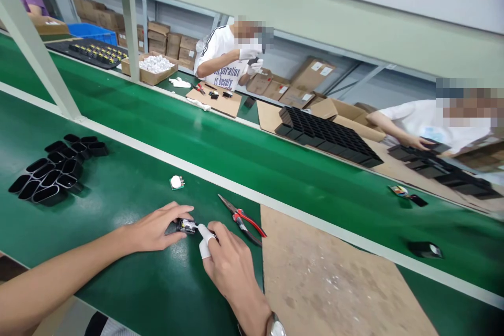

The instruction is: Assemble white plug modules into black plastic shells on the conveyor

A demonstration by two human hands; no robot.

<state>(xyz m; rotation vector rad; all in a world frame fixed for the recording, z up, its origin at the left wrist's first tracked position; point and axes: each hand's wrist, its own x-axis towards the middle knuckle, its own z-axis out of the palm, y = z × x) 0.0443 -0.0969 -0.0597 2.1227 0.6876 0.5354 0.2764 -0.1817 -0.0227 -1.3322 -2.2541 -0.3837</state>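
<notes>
My left hand grips a small black housing by its sides, just above the green table. White and yellow parts show in the housing's open end. My right hand wears white finger cots on the thumb and a finger. Its fingers are pinched together at the housing's right end; whatever they hold there is too hidden to name. Long-nose pliers with red and black handles lie behind my right hand. A small circuit board with a white dome rests beyond my left hand.
Several black oval sleeves stand at the left. A worn brown board lies at my right. Across the green conveyor belt, carrying a black housing and a wired part, co-workers handle black parts. A slanted post rises at the left.
</notes>
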